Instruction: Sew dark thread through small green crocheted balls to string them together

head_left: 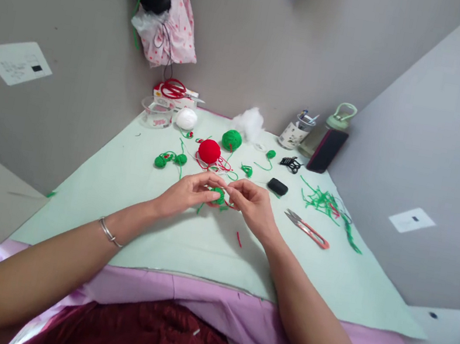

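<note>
My left hand (190,190) is closed on a small green crocheted piece (217,196), held low over the middle of the table. Beside it, thumb and fingers of my right hand (251,202) are pinched together; what lies between them is too small to make out. The fingertips of both hands almost meet above the piece. Bits of red and green yarn show under and between the hands. Just beyond them lie a red yarn ball (209,152) and a green yarn ball (231,140). A short red yarn scrap (239,239) rests nearer to me.
Thread snips (307,229), a black case (278,187) and green yarn scraps (324,203) lie right. Small green balls (161,161) sit left. Along the back stand a plastic tub (156,113), white yarn (186,119), stuffing (249,123), a pen cup (296,131) and a phone (327,150).
</note>
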`<control>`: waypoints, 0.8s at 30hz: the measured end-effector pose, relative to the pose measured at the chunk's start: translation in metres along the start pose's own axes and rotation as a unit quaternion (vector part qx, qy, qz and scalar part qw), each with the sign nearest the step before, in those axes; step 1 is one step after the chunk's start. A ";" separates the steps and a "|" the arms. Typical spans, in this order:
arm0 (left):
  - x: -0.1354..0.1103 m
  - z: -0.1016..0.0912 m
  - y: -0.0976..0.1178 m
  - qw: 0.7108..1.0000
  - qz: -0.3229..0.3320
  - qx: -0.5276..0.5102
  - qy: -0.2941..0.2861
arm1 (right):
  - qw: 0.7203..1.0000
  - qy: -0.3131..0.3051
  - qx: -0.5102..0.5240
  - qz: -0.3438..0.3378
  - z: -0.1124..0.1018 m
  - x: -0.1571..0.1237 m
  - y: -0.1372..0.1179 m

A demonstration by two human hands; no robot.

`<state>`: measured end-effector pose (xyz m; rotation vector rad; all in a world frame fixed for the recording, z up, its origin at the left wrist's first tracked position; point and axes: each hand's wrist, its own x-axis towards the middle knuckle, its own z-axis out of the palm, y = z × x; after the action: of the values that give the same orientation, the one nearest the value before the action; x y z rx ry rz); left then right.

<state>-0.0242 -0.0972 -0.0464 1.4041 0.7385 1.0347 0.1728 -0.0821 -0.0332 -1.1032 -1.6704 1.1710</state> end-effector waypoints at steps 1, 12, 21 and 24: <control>0.000 0.000 0.000 1.000 -0.003 -0.004 -0.006 | 1.000 -0.004 0.007 0.002 0.000 0.000 0.000; 0.001 -0.007 -0.002 0.997 -0.021 0.053 0.052 | 0.952 0.054 -0.299 -0.029 -0.056 0.004 -0.002; 0.003 -0.010 -0.003 0.994 -0.020 0.008 0.103 | 0.827 0.114 -0.536 0.128 -0.149 -0.030 0.040; 0.003 -0.010 -0.003 0.995 -0.013 0.002 0.101 | 0.817 0.115 -0.544 0.155 -0.144 -0.028 0.044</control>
<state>-0.0318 -0.0903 -0.0495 1.3023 0.9045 1.1681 0.3245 -0.0626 -0.0422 -2.1626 -2.0104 0.0898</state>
